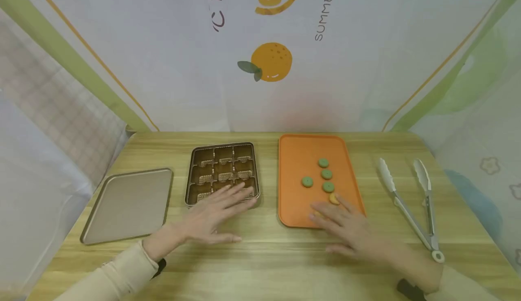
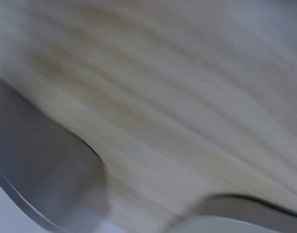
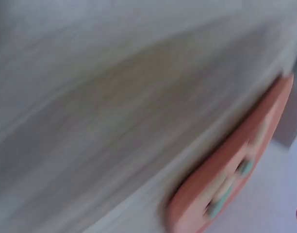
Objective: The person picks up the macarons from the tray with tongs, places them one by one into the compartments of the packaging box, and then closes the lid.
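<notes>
My left hand (image 1: 217, 213), fingers straight and spread, is held palm down at the near edge of a brown divided tray (image 1: 223, 165) with several square compartments. My right hand (image 1: 348, 228), its fingers also extended, hovers over the near right part of an orange tray (image 1: 295, 201); whether it touches the tray I cannot tell. Several green discs (image 1: 326, 174) lie on that tray. A yellow disc (image 1: 333, 198) shows beside the right fingertips, and another yellow piece is partly hidden under the fingers. In the blurred right wrist view the orange tray (image 3: 226, 170) appears at the lower right.
A flat beige baking tray (image 1: 130, 206) lies at the left of the wooden table (image 1: 260, 265). Metal tongs (image 1: 413, 222) with pale tips lie spread at the right. Behind the table hangs a white fruit-print cloth (image 1: 183, 66).
</notes>
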A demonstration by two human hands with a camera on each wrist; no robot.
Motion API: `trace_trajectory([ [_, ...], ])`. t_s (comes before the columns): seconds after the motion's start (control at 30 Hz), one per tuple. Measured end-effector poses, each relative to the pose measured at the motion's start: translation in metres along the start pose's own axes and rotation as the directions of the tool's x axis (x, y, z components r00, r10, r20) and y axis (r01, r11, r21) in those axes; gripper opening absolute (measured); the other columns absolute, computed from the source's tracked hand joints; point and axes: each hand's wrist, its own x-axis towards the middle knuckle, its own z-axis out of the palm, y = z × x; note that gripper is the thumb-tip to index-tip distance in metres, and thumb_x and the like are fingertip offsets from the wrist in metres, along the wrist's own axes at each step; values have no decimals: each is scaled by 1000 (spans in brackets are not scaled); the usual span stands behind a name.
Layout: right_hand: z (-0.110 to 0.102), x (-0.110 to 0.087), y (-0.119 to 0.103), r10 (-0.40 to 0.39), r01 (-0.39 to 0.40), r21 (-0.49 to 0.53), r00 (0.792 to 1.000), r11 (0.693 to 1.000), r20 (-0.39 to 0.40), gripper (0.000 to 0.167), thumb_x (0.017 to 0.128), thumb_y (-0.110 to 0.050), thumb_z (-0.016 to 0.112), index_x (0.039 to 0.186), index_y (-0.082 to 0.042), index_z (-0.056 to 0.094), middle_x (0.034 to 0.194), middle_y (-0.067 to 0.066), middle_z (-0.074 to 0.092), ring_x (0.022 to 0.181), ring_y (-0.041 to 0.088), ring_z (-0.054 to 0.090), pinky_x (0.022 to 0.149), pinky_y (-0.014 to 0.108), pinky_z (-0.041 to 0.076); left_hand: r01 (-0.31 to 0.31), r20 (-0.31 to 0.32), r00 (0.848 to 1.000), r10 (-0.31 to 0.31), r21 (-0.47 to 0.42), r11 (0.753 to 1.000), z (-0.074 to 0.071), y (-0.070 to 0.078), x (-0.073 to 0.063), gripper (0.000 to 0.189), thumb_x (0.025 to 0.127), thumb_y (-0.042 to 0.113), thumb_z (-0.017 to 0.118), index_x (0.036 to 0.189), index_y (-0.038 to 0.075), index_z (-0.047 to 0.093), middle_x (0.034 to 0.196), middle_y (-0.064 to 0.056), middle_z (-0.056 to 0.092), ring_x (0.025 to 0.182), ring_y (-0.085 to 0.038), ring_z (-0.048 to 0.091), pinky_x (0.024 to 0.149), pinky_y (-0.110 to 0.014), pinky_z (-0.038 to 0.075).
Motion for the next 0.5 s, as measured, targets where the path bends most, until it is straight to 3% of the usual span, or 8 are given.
trace_trajectory([
  [0.03,-2,-4,5,48,-47,15,998,999,-46,62,97,-48,43,134,1,47,136,21,46,130,28,39,117,42,11,62,-12,998,-62,-26,998,-2,-7,-3,76,90,57,49,147,10,31,155,-11,22,138,-36,28,107,-52,29],
  [0.1,-10,-14,17,160,-164,-22,979,986,-129,62,97,-49,42,130,2,51,130,21,51,114,27,51,109,38,30,202,-28,978,-205,-98,975,-5,-19,-10,74,91,53,51,148,10,30,155,-11,23,138,-36,27,107,-54,28],
  [0.13,-14,-21,23,234,-241,-27,960,970,-156,64,96,-50,43,129,4,52,128,22,52,110,30,52,107,37,34,278,-30,958,-284,-133,952,-6,-26,-14,74,91,50,53,148,10,30,155,-10,23,138,-36,26,107,-54,27],
  [0.2,-26,-38,33,388,-402,-49,904,914,-181,66,92,-49,52,128,6,51,125,25,53,102,34,54,92,38,46,414,-32,901,-432,-226,882,-9,-38,-21,73,91,42,58,149,10,28,155,-12,23,140,-36,23,108,-56,25],
  [0.27,-39,-58,42,536,-558,-83,823,826,-188,69,86,-46,64,127,8,50,124,29,52,100,42,54,83,49,46,513,-40,834,-550,-307,802,-11,-49,-28,73,91,36,61,148,6,27,154,-15,23,140,-38,22,108,-58,22],
  [0.33,-51,-79,48,678,-692,-57,718,720,-158,73,81,-37,73,129,11,45,124,35,47,102,51,48,78,59,44,582,-43,766,-641,-374,722,-12,-59,-33,71,93,32,60,148,2,26,154,-19,22,139,-40,21,108,-60,22],
  [0.4,-61,-99,54,752,-767,-83,641,636,-154,69,73,-32,80,115,13,49,105,34,54,83,47,52,67,54,48,622,-44,706,-707,-439,648,-14,-67,-37,70,95,30,56,147,-2,23,153,-24,21,139,-42,21,107,-59,24],
  [0.5,-70,-122,60,843,-851,-107,524,514,-117,56,71,-35,82,93,5,49,80,22,51,61,30,45,45,34,40,645,-29,640,-768,-524,557,-13,-77,-41,68,98,28,51,146,-8,20,152,-27,18,138,-43,19,105,-57,29],
])
